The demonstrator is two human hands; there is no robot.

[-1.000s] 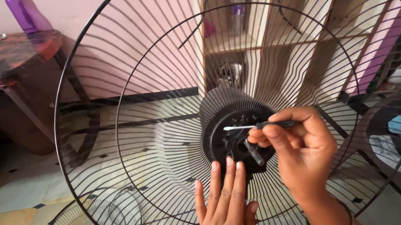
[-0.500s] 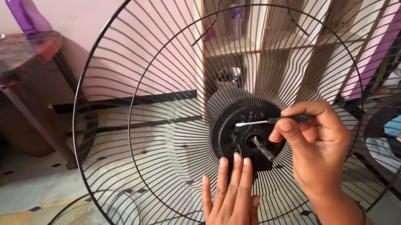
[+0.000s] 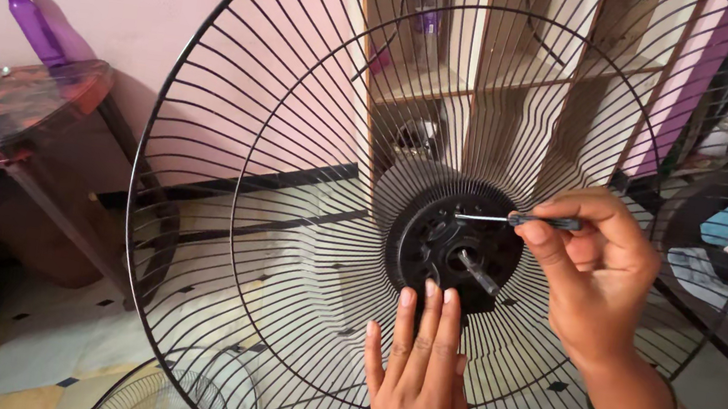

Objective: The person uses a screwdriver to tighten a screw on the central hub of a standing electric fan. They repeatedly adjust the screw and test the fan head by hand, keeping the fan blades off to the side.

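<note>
Head view. I am looking down at a black wire fan guard (image 3: 294, 178) standing upright before me, with its black hub (image 3: 437, 240) at the centre and the motor shaft (image 3: 477, 272) poking through the hub's middle. My right hand (image 3: 598, 277) is holding a small screwdriver (image 3: 518, 219), its fingers (image 3: 551, 244) closing tightly around the dark handle, and the metal tip is resting on the hub's upper part, where I judge a screw to be sitting, though the screw itself is too small to make out. My left hand (image 3: 422, 380) is pressing flat against the guard just below the hub, its fingers stretching out straight and close together, gripping nothing. As to progress, I judge the fastening work on the hub to be under way: the guard is seated over the shaft, yet no blade or front guard is mounted. A second guard (image 3: 178, 393) is lying on the floor below. At the left, a purple bottle (image 3: 33, 21) is standing on a round surface (image 3: 18, 115).
</note>
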